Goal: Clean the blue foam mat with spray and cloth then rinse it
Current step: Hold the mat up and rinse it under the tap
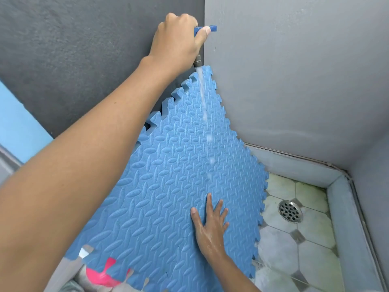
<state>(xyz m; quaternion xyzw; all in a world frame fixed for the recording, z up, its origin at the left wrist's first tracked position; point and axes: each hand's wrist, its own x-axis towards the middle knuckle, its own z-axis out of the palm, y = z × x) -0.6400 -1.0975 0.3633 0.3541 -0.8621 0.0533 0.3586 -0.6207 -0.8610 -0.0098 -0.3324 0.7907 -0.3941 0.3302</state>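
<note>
The blue foam mat (168, 186), with interlocking toothed edges and a raised oval pattern, leans tilted into the corner of the grey walls. My left hand (179, 43) is raised high and grips the blue tap handle (210, 28) on the wall. A thin stream of water (203, 95) runs from the grey spout (197, 63) down the mat's face. My right hand (210, 222), wet and flat with fingers spread, presses on the lower part of the mat. No spray bottle or cloth is in view.
A tiled floor (294, 249) with a round metal drain (290, 210) lies at the lower right, bounded by a low grey kerb (347, 228). A pink object (105, 272) shows under the mat's lower left edge. Grey walls close in the corner.
</note>
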